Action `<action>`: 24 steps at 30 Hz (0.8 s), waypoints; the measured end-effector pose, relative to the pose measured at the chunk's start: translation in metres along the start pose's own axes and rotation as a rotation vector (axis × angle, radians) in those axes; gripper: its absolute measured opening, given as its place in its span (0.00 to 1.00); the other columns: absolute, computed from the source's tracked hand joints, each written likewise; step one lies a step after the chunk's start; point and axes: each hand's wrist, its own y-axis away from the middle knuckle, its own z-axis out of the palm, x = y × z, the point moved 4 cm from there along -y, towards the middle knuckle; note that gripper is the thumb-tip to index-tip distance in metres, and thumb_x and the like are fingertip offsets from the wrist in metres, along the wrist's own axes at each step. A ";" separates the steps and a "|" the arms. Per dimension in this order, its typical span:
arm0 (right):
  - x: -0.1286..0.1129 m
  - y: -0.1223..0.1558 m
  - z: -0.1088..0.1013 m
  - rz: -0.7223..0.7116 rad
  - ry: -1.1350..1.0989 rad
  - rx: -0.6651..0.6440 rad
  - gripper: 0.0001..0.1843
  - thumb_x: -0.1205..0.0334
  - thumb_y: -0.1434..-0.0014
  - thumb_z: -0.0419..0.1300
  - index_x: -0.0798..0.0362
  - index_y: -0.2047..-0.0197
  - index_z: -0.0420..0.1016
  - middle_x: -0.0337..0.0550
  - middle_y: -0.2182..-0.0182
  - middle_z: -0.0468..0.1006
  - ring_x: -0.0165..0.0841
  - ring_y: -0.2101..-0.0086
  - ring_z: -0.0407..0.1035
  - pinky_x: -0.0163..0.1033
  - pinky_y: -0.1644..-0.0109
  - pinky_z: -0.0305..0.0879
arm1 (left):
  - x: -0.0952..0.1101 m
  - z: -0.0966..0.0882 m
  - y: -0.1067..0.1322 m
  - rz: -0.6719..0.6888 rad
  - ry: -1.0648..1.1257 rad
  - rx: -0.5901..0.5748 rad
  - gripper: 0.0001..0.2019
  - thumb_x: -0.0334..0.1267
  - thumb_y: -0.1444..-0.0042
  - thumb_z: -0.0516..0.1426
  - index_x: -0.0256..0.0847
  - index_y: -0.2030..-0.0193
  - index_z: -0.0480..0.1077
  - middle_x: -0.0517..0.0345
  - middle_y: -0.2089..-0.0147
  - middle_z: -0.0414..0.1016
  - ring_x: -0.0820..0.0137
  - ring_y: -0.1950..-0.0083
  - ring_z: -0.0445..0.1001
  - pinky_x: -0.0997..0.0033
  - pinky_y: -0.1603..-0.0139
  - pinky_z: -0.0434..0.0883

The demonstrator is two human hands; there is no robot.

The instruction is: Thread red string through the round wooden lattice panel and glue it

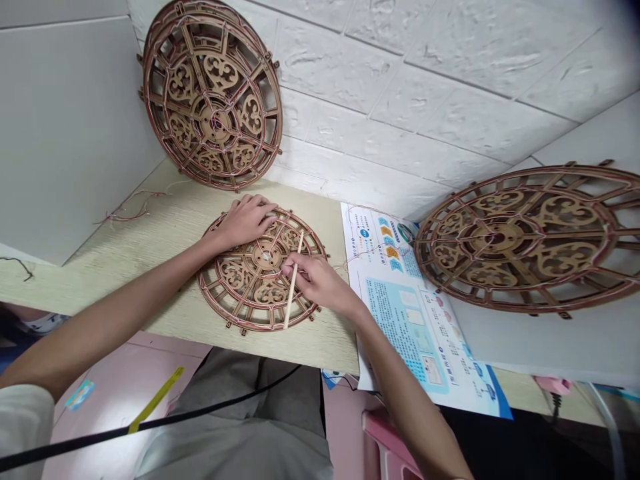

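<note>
Fingers of the left hand (245, 221) lie slightly curved on a round openwork brown wooden wheel (253, 300), pressing on it without gripping anything. Fingers of the right hand (315, 279) pinch a thin pale wooden stick (293, 293) across it. That wheel lies flat on the pale wood-grain tabletop (150, 267), just beside a blue-and-white printed sheet (400, 313). A large matching wheel (213, 93) leans against a white brick-textured wall (380, 93); a second large wheel (520, 240) sits past the sheet.
</note>
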 end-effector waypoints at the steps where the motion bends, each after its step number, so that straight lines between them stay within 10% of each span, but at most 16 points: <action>1: 0.000 0.000 -0.001 0.000 0.009 0.002 0.10 0.62 0.30 0.50 0.53 0.65 0.66 0.36 0.77 0.66 0.29 0.76 0.57 0.36 0.66 0.51 | 0.000 0.000 0.000 0.003 -0.007 0.003 0.22 0.43 0.28 0.49 0.42 0.32 0.68 0.46 0.36 0.68 0.50 0.35 0.64 0.44 0.35 0.64; 24: -0.005 0.000 0.000 -0.006 -0.053 0.027 0.11 0.62 0.30 0.52 0.54 0.64 0.68 0.36 0.76 0.68 0.28 0.76 0.59 0.35 0.66 0.52 | 0.000 0.001 0.001 0.015 -0.010 0.013 0.22 0.43 0.28 0.48 0.42 0.32 0.68 0.46 0.37 0.68 0.50 0.35 0.64 0.43 0.35 0.64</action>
